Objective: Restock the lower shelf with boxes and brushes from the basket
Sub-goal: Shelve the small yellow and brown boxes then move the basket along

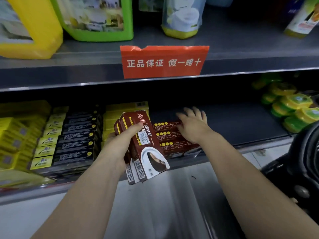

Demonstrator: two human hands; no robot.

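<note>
The left hand (pixel 124 140) clasped several brown shoe-polish boxes (pixel 146 152) endwise toward the lower shelf (pixel 233 121), the nearer right hand (pixel 193 125) spread, fingers straight, over the shelved row (pixel 169 135) just rightward.

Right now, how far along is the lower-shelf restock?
Done: a few red boxes lie on the lower shelf, the right hand spread over them. In hand: the left hand grips a bundle of the same boxes. Left: placing that bundle; no brushes are in view.
</note>
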